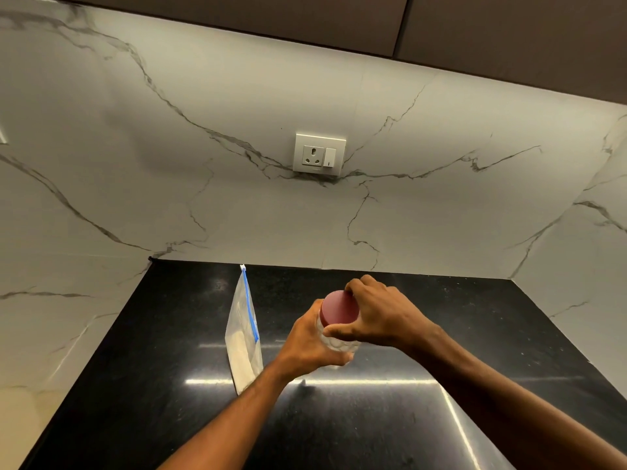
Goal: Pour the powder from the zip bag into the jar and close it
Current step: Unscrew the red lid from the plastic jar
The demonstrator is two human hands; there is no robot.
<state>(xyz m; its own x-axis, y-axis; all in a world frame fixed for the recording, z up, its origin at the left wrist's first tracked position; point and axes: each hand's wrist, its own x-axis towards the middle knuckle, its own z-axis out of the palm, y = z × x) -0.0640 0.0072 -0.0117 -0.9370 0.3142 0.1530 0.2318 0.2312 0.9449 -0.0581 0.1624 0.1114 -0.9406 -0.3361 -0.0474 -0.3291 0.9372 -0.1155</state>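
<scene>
Two bare forearms reach in from the bottom edge over a polished black countertop (390, 418) streaked with bright reflections of light. The left hand (310, 344) wraps its curled fingers round the clear body of a jar (339, 346), which is held a little above the counter or just on it; which of the two cannot be told. The right hand (376, 315) comes over from the other side and grips the dark red lid (339, 308) that sits on top of the jar, thumb on the near side of the lid and fingertips curled over its far rim. Whether the jar holds anything cannot be made out behind the hands. Just beside the left hand, on its outer side, a clear zip bag (242, 337) with a blue zip strip stands nearly upright on the counter, pale powder (242, 359) filling its lower part, its foot partly hidden by the left forearm. Beyond the counter rises a white marble-patterned wall (169, 164) with grey veins, bearing a white socket plate (319, 152) with a switch, and above that run dark cabinet fronts (305, 18)
</scene>
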